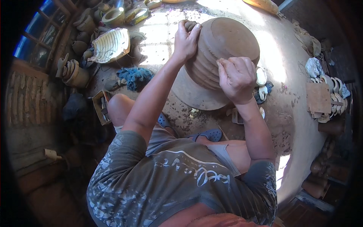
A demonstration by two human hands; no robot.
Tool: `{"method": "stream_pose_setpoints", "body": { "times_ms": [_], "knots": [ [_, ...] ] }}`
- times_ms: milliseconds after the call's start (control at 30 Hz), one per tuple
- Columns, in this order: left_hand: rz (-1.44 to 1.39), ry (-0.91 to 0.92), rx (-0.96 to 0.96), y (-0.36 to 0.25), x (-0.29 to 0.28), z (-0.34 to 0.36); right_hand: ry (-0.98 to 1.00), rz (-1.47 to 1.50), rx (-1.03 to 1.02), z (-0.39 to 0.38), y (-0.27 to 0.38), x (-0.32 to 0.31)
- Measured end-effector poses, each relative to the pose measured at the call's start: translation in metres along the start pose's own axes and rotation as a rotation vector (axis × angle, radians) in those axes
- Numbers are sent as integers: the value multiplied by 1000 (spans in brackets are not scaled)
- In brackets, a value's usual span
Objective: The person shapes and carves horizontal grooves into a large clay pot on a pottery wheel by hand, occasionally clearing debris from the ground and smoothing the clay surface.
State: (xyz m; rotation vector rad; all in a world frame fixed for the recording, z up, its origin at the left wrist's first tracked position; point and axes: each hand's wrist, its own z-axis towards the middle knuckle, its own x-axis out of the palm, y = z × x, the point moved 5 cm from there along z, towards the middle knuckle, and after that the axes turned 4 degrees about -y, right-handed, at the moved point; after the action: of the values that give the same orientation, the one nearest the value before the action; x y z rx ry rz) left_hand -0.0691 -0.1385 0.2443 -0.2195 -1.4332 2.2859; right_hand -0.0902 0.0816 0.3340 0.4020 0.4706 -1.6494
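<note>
A large brown clay pot (234, 36) with ridged sides stands in front of me on a round, flat disc (200, 99). My left hand (186, 42) is closed around a dark lump of clay (190, 25), close against the pot's upper left side. On the near right side, my right hand (239, 77) is held in a pinch in front of the ridged wall. Whatever its fingertips hold is too small or hidden to make out.
Left of the disc lie a blue-green cloth (135, 78), a ribbed pale shell-like piece (110, 45) and a wooden box (101, 108) with tools. Several pots stand by the window. Curved pale pieces (334, 96) are stacked at the right. Clay crumbs litter the floor.
</note>
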Motion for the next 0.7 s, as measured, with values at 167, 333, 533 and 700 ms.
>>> {"method": "stream_pose_setpoints", "body": {
  "times_ms": [167, 333, 533, 700],
  "knots": [
    [-84, 123, -2, 19, 7, 25, 32, 35, 35, -9, -12, -13],
    [-202, 239, -72, 28, 17, 37, 52, 43, 42, -30, -47, -37],
    [-225, 282, -104, 41, 22, 42, 2, 236, 201, -42, -67, -49],
    [-237, 321, -130, 36, 24, 43, 76, 191, 59, -32, -59, -46]
  ]
}}
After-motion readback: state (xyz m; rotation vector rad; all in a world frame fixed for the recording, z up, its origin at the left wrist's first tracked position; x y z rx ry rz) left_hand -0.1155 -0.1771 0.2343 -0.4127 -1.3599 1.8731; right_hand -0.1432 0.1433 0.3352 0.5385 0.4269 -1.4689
